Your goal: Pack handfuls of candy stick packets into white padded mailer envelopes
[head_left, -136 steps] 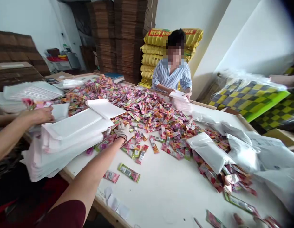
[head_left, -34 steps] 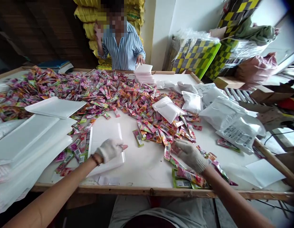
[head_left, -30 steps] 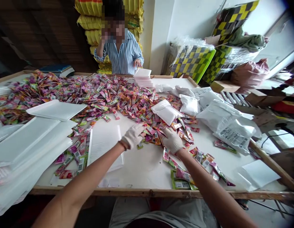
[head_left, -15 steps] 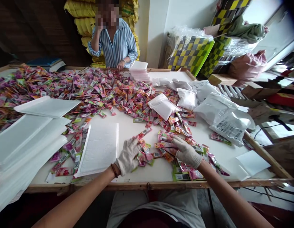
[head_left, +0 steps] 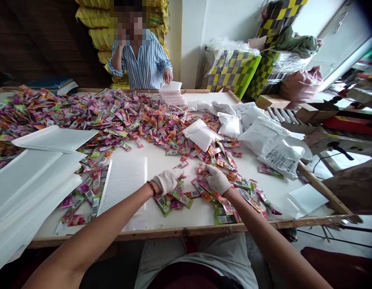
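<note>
My left hand (head_left: 167, 181), in a pale work glove, is closed with its fingers curled toward the right. Blur at the fingertips hides whatever is in them. Beneath it lies a small heap of slim, colourful sachets (head_left: 182, 198). Level with it on the right, my gloved right hand (head_left: 217, 179) has its fingers closed on sachets (head_left: 200, 169) at the left side of a larger pile. A loose sachet (head_left: 181, 164) rests on the white table just beyond my left hand. Left of that hand lies a flat white padded envelope (head_left: 125, 180), partly covered by my forearm.
A long mound of sachets (head_left: 92, 108) spreads across the far left. White envelopes (head_left: 32, 176) are stacked at the near left. Filled white parcels (head_left: 264, 136) sit on the right. Opposite, a person in a striped shirt (head_left: 143, 60) touches a white stack (head_left: 171, 96). A wooden rim (head_left: 186, 232) edges the table.
My left hand has moved up and right off the near sachets, its fingers drawing in. My right hand has shifted slightly left and forward. The person opposite has moved a hand onto the white stack.
</note>
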`<state>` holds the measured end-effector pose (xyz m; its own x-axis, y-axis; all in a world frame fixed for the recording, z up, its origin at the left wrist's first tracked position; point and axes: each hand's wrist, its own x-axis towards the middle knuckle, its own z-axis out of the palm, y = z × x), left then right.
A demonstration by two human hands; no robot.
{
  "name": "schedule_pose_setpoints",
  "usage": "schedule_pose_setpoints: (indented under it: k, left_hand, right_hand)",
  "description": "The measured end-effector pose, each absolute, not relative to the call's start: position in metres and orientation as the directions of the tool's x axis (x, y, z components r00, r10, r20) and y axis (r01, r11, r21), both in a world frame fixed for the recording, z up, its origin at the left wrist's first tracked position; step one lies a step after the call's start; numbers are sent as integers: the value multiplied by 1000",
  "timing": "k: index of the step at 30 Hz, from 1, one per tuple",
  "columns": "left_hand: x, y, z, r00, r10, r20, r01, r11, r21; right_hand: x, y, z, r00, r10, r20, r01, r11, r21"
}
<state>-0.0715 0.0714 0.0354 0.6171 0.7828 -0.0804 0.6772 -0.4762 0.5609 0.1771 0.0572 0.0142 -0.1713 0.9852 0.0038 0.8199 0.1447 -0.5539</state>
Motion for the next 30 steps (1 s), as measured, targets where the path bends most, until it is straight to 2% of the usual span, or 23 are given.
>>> schedule_pose_setpoints:
  k: [3, 6, 10, 11, 13, 16, 19, 21, 23, 26, 28, 30]
  left_hand:
    - [-79, 66, 47, 532, 841, -100, 730, -395, 557]
    - [-70, 51, 51, 600, 776, -195, 760, -476, 442]
    - [-48, 34, 43, 695, 653, -301, 715, -670, 201]
    - [-47, 34, 42, 702, 648, -296, 707, -685, 179]
    - [-50, 39, 45, 709, 670, -220, 705, -671, 230]
    - [-68, 57, 59, 612, 786, -85, 734, -524, 432]
    - [-86, 75, 73, 394, 912, -115, 786, -270, 556]
    - [-94, 81, 75, 258, 951, -172, 846, -137, 516]
    - [-98, 82, 69, 150, 953, -263, 919, -36, 393]
    - [-101, 77, 48, 7, 922, -388, 974, 82, 211]
    - [-101, 72, 32, -49, 901, -430, 975, 138, 177]
    - [-102, 68, 22, -48, 889, -456, 960, 167, 225]
  right_hand:
    - [188, 53, 25, -16, 1000, -18, 786, 2, -618]
    - [186, 47, 34, 4, 982, -187, 866, -97, -491]
    - [175, 41, 33, -77, 917, -390, 973, -17, -232]
    - [175, 39, 32, -86, 910, -404, 979, 2, -203]
    - [179, 36, 34, -109, 911, -398, 976, 23, -216]
    - [189, 32, 46, -127, 943, -308, 960, 39, -277]
    - [191, 32, 58, -97, 965, -242, 953, 19, -302]
    - [183, 34, 58, -77, 966, -247, 940, -12, -340]
    - [170, 36, 51, -62, 958, -278, 927, -48, -372]
    - [151, 40, 33, -47, 923, -381, 943, -86, -323]
    - [144, 41, 21, -54, 898, -436, 958, -76, -277]
    - [144, 41, 16, -70, 888, -453, 959, -65, -275]
